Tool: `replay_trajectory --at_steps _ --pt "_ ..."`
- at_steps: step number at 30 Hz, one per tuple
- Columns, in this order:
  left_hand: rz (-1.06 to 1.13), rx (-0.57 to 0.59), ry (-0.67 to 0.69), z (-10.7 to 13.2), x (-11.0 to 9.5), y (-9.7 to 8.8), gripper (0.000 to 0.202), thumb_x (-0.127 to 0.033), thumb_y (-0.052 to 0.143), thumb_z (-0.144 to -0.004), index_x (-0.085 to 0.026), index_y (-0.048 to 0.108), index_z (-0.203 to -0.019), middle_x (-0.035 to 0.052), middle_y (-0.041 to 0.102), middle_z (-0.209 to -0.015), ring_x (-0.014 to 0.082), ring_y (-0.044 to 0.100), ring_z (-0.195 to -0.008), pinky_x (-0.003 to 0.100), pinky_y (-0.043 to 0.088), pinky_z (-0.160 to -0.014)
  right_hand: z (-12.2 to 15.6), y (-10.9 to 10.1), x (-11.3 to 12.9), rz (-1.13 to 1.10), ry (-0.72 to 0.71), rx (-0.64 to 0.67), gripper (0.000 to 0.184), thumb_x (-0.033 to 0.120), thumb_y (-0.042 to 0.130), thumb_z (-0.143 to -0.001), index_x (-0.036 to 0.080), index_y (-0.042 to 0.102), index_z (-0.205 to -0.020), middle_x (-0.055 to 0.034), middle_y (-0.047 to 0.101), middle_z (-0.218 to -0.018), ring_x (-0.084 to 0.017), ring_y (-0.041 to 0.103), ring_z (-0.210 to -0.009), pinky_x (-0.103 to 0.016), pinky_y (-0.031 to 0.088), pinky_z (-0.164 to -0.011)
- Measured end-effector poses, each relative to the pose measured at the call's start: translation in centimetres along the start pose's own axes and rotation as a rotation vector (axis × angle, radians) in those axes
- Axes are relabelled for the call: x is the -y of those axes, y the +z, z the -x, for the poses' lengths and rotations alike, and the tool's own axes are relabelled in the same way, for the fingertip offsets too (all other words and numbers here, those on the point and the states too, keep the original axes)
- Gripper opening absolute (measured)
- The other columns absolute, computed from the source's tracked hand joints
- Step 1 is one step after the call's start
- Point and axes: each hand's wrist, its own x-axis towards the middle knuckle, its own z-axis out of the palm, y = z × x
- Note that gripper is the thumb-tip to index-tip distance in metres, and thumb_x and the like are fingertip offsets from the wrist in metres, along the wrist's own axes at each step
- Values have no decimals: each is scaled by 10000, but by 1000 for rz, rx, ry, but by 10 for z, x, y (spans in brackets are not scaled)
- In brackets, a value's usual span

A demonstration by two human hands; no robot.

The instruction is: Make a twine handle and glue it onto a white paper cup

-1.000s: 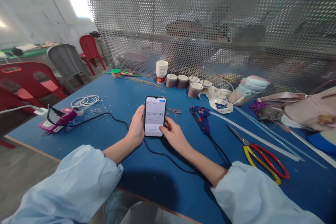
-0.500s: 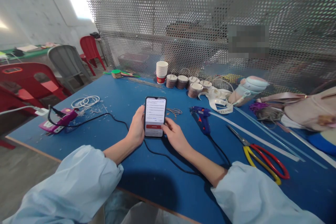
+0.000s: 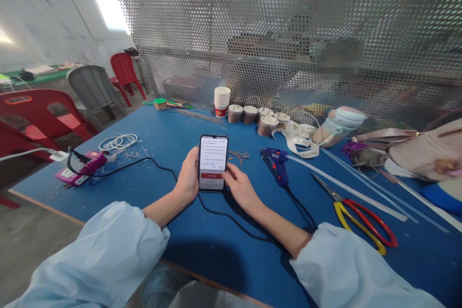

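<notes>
A black smartphone (image 3: 212,162) stands tilted above the blue table (image 3: 151,192), its lit screen showing text lines and a red bar. My left hand (image 3: 187,178) wraps round its left edge. My right hand (image 3: 240,187) holds the phone's lower right corner, thumb resting near the screen's bottom. A black cable (image 3: 231,216) runs under my hands across the table.
A blue glue gun (image 3: 277,163) lies right of my hands, then red-and-yellow scissors (image 3: 361,219) and clear glue sticks (image 3: 346,187). Paper cups (image 3: 222,99), ribbon rolls (image 3: 252,113) and a pink bag (image 3: 422,149) line the back. A pink power strip (image 3: 81,167) sits left. Perforated metal screen behind.
The phone's screen switched from a timer display to a page with text and a red bar. My hands stay in place; the view shifted slightly.
</notes>
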Motion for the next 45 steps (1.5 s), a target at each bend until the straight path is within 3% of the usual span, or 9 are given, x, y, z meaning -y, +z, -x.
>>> replay_trajectory --at_steps 10,17,25,38,45 --pt "43 -21 -44 2 -1 5 328 -429 539 -851 -146 658 -968 70 744 -963 240 672 -1007 394 488 -940 -2 6 -5 -126 -10 21 336 211 594 -723 206 585 -1059 -49 700 -1080 -191 651 -1001 -355 491 -938" --pt "54 -10 -25 3 1 6 352 -438 537 -848 -143 657 -999 80 739 -993 246 649 -1063 396 469 -970 -1 8 -7 -155 15 6 339 195 631 -696 203 543 -1024 -57 705 -1065 -193 660 -982 -361 503 -914" --pt "44 4 -28 5 2 6 360 -452 550 -839 -150 652 -1006 79 734 -1009 250 647 -1063 403 478 -960 0 6 -5 -209 39 -8 289 204 555 -731 210 569 -1019 -30 700 -1086 -185 634 -1042 -341 474 -952" --pt "21 -6 -9 9 1 10 324 -434 577 -824 -153 646 -970 62 734 -1002 252 617 -1118 397 440 -1013 -1 7 -11 -168 68 -35 339 192 661 -679 188 607 -1015 -51 709 -1062 -204 651 -993 -378 481 -939" --pt "30 9 -1 8 2 9 319 -433 590 -814 -158 650 -966 62 729 -1032 255 612 -1128 398 439 -1013 -1 6 -10 -183 60 -41 259 228 568 -754 196 638 -1001 -37 701 -1107 -210 623 -1056 -371 448 -971"
